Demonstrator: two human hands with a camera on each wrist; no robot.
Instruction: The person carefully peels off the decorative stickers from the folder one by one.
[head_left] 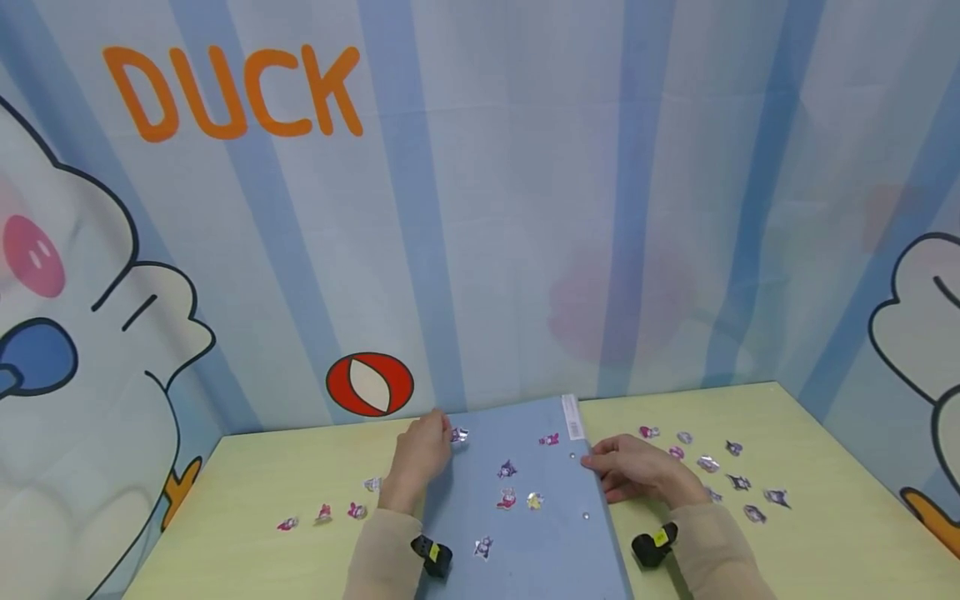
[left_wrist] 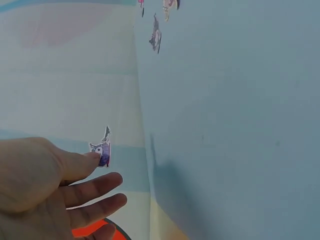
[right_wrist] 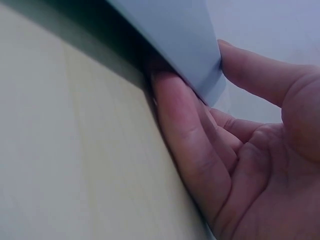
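Note:
A light blue folder (head_left: 540, 562) with a barcode label (head_left: 572, 417) at its top right corner leans up from the table. My left hand (head_left: 423, 454) pinches a small purple character sticker (left_wrist: 103, 152) between thumb and forefinger, beside the folder's upper left edge. The sticker stands apart from the folder's surface in the left wrist view. My right hand (head_left: 637, 468) grips the folder's right edge, thumb on the front and fingers behind, as the right wrist view shows. Several stickers are on the folder, among them a dark purple one (head_left: 507, 469) and a yellow one (head_left: 534, 500).
Several loose stickers lie right of the folder on the pale yellow table (head_left: 825, 550), including a grey one (head_left: 777, 497). More, such as a pink one (head_left: 287, 524), lie to the left. A striped curtain (head_left: 510, 208) hangs behind the table.

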